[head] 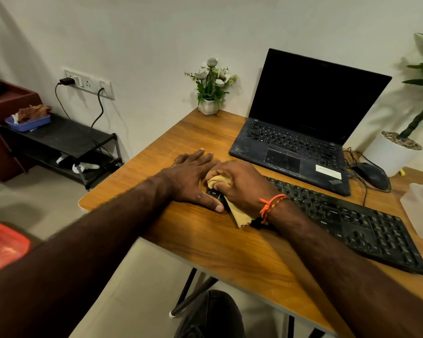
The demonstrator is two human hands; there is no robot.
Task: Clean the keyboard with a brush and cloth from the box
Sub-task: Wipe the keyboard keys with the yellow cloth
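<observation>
A black keyboard (pixel 347 220) lies at a slant on the wooden desk (pixel 230 252). My right hand (pixel 242 184), with an orange thread round the wrist, grips a bunched yellow cloth (pixel 239 213) and presses it on the keyboard's left end, by the Ctrl key. My left hand (pixel 193 176) lies flat with straight fingers over that left end and the desk beside it. A clear plastic box (pixel 420 208) sits at the desk's right edge. No brush is in sight.
An open black laptop (pixel 303 132) stands behind the keyboard, with a black mouse (pixel 373 175) and cables to its right. A small flower pot (pixel 209 93) and a white planter (pixel 391 152) stand near the wall. A black shelf (pixel 59 140) is at the left.
</observation>
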